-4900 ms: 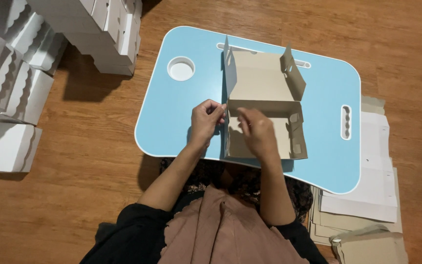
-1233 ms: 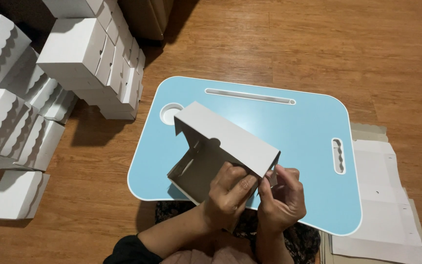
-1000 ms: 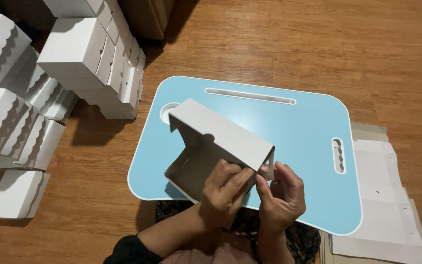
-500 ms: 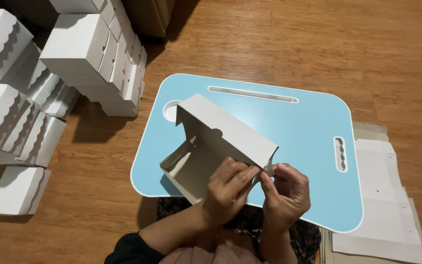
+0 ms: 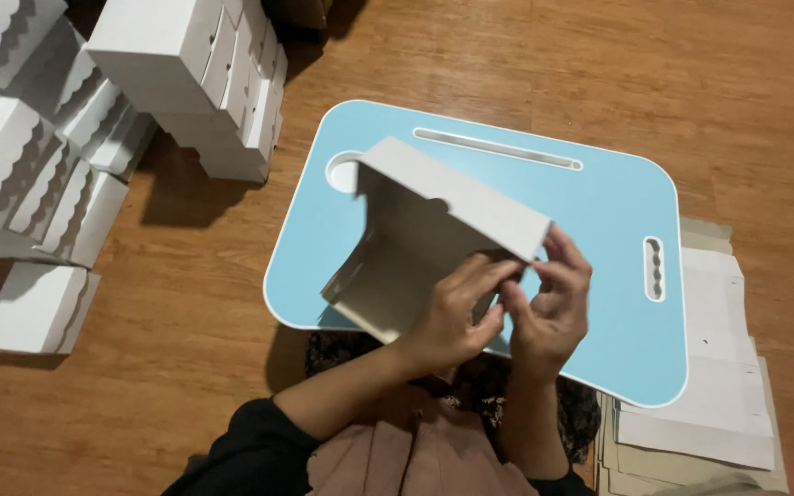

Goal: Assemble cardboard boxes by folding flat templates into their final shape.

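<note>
A half-folded cardboard box (image 5: 434, 216), white outside and grey-brown inside, is held tilted above a light blue lap table (image 5: 599, 211). My left hand (image 5: 457, 312) grips the box from below at its near right corner, fingers curled into the inside. Beside it, my right hand (image 5: 549, 298) pinches the same corner, fingertips on the edge of the white panel. The hands touch each other there. The box's open side faces me and a small flap hangs at its left end.
Several finished white boxes with scalloped edges (image 5: 29, 156) are piled on the wooden floor at the left and top left. A stack of flat cardboard blanks (image 5: 719, 404) lies at the right, under the table's edge. The table has a round cup hole (image 5: 346, 173) and slots.
The box was lifted off the table, turned over and tilted. Over the last second both hands worked at its near right corner, and the box rose slightly.
</note>
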